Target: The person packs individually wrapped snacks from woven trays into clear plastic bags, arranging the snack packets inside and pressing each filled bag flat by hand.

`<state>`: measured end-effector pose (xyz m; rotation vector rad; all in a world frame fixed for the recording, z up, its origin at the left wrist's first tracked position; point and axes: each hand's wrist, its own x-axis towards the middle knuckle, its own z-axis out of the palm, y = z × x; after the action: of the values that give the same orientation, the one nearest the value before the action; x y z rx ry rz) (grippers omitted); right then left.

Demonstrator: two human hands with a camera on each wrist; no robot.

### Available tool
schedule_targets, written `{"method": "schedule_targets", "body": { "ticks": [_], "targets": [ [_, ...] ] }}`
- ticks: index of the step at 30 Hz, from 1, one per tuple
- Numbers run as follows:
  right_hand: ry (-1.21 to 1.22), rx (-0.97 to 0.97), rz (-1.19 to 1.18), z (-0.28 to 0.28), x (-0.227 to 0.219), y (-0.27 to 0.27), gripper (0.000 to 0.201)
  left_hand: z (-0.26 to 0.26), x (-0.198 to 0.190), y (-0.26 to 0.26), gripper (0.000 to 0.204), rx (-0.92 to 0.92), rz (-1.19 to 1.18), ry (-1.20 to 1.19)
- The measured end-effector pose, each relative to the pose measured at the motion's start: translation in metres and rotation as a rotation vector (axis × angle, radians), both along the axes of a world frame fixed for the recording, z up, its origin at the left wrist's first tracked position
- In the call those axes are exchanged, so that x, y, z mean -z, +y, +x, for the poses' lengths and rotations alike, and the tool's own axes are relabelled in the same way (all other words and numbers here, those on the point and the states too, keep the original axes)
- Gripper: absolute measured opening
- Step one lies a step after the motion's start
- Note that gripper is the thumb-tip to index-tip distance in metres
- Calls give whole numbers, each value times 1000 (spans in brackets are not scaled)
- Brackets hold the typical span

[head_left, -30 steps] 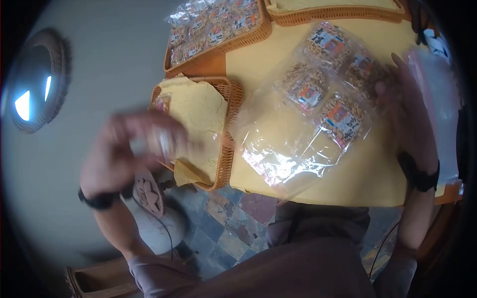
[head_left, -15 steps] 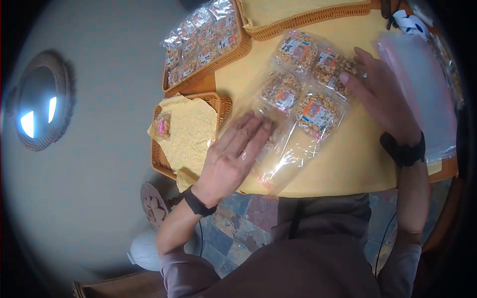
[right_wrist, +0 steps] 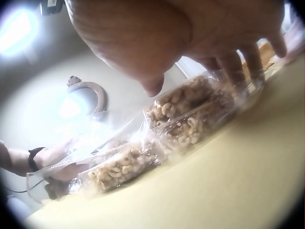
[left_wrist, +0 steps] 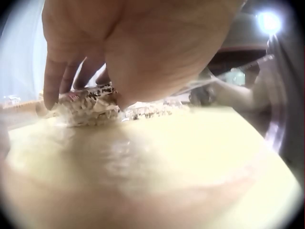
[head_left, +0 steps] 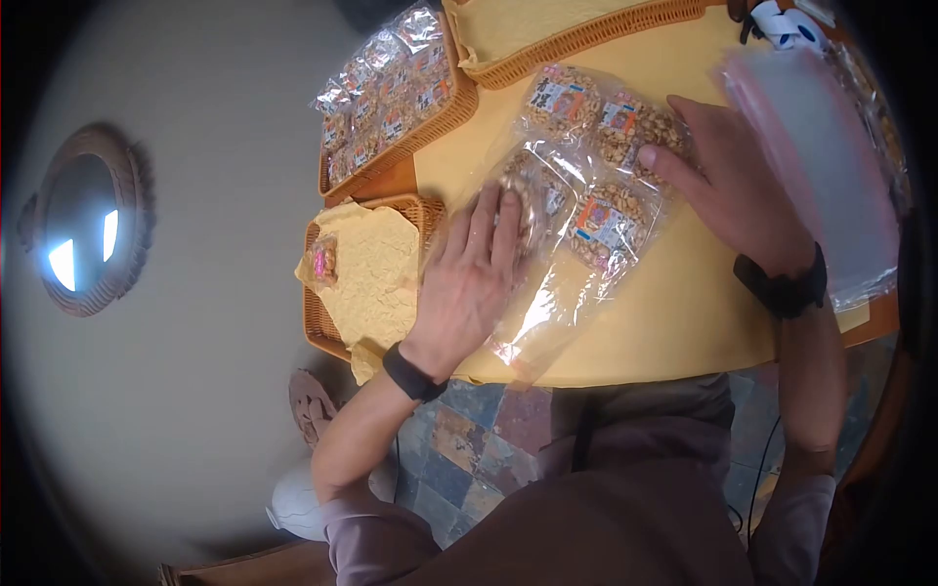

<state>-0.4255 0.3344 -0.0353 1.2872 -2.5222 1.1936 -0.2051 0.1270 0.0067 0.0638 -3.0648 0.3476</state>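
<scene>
A large clear plastic bag (head_left: 542,308) lies on the yellow table cover with several labelled packs of puffed snack (head_left: 608,227) inside. My left hand (head_left: 464,283) grips a pack (head_left: 525,200) at the bag's left side through or within the film; I cannot tell which. In the left wrist view, the fingers of the left hand (left_wrist: 138,43) bend down over this pack (left_wrist: 90,107), thumb on its near side. My right hand (head_left: 738,186) rests spread at the right edge of the packs, thumb on top. Its fingers extend beside stacked packs (right_wrist: 181,102) in the right wrist view.
A basket (head_left: 430,220) lined with yellow paper holds one small pink-labelled pack (head_left: 323,262). Behind it stands a basket of wrapped packs (head_left: 391,117), with another lined basket (head_left: 586,47) at the back. Flat clear bags (head_left: 821,166) lie at the right.
My left hand has come from over the left basket to the bag and moved slightly further up along it. The right hand stays beside the packs. The bag's film has shifted over them.
</scene>
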Motion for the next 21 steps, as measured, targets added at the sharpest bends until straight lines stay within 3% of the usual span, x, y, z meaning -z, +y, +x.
{"method": "schedule_targets", "body": {
  "ticks": [2,6,9,12,14,17,18,21],
  "targets": [
    [-131,-8,109,1,-12,3,66,-9,-3,2,60,15,90,12],
    [-119,9,90,3,-10,2,66,-21,-11,-7,57,164,137,-28],
    [-73,15,73,2,-7,2,66,-27,-16,-10,56,104,259,85],
    [-137,-8,128,2,-12,2,63,-28,-8,-16,47,82,232,176],
    [-104,10,67,2,-3,1,60,-25,-7,-15,32,-49,89,183],
    [-102,-4,96,5,-11,2,58,-24,6,-21,19,-171,83,164],
    [-102,-4,97,5,-11,2,58,-23,10,-27,29,-80,32,192],
    [-77,5,55,4,-5,1,56,-24,15,-27,31,-160,191,166]
  ]
}}
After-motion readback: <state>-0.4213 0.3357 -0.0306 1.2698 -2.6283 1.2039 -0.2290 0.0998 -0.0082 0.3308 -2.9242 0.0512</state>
